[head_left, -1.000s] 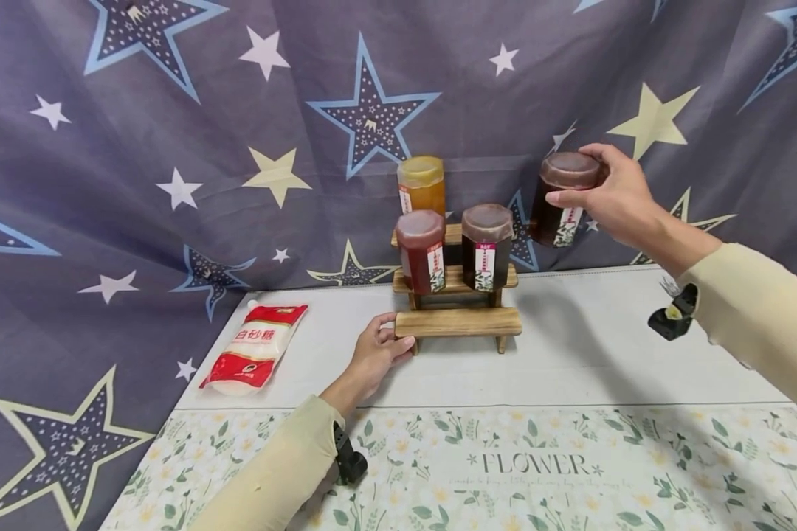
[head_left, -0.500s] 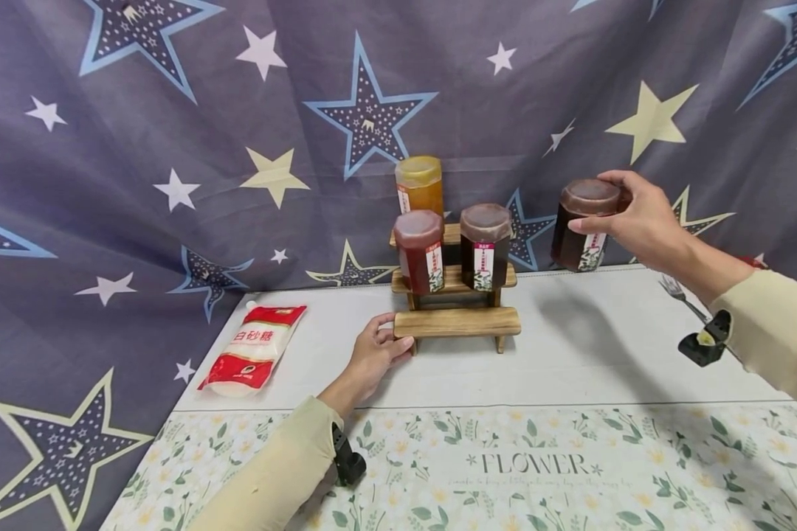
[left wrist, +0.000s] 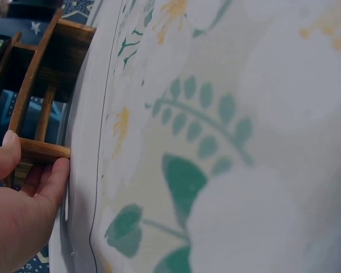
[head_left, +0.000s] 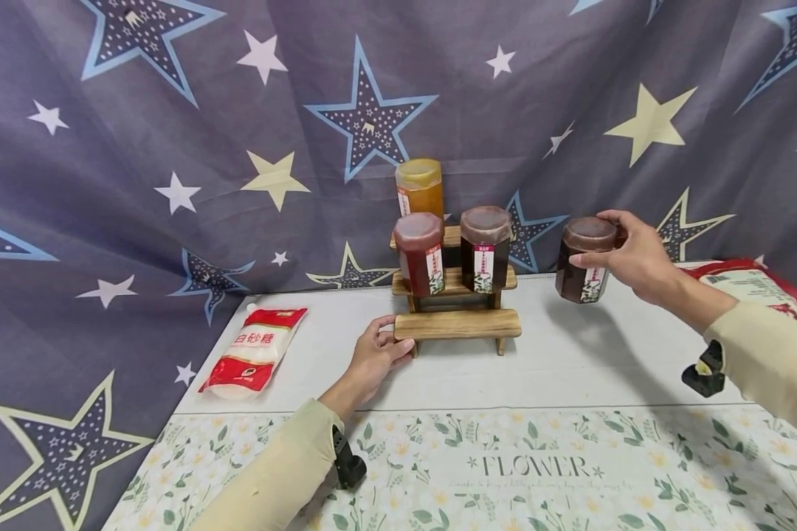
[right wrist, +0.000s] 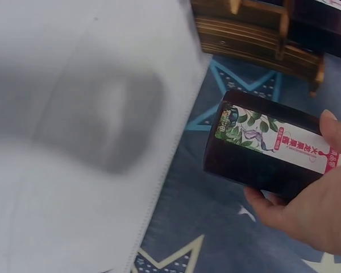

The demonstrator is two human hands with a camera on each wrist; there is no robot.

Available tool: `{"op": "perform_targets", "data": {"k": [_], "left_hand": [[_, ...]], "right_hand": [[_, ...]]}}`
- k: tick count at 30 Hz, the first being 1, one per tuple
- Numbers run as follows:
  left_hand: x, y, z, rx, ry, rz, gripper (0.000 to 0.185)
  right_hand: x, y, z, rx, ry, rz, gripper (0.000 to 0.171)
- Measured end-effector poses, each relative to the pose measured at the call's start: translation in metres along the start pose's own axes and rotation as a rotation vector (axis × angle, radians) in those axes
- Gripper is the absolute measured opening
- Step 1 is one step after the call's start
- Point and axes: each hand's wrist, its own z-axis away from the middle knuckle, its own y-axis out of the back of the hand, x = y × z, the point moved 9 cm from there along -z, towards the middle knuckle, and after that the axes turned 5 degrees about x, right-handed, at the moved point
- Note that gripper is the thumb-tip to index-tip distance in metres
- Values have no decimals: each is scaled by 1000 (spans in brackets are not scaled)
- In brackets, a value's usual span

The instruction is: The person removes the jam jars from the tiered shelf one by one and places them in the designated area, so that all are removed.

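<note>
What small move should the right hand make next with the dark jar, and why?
Probably lower it straight down to the table: the right hand grips the dark jar upright by its lid, right of the wooden rack that the left hand holds.

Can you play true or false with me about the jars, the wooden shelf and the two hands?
1. The right hand holds a dark jar by its lid end. True.
2. The left hand is lifting the sugar bag. False: the bag lies alone on the table, and that hand grips the bottom step of the shelf.
3. Three jars stand on the shelf. True: a yellow jar at the top, a red jar and a brown jar lower down.
4. The held jar stands on the top step. False: it is off to the right of the shelf.
</note>
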Motion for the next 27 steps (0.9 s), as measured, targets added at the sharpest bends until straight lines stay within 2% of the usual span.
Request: {"op": "perform_targets", "data": {"k": [3,12,22,27], "left_hand": [[-1,1,0,1,4,-4,56],[-1,-1,0,-5,-9,8,57],[0,-1,1,-3,-5,6,57],[0,0,1,-2,-11,-1,57]], "right_hand": [[6,-5,3,-1,1,-10,89],[26,-15,10,67,1,-14,89],[38,-26,16,50,12,-30,90],[40,-31,22,47,50,17,87]]}}
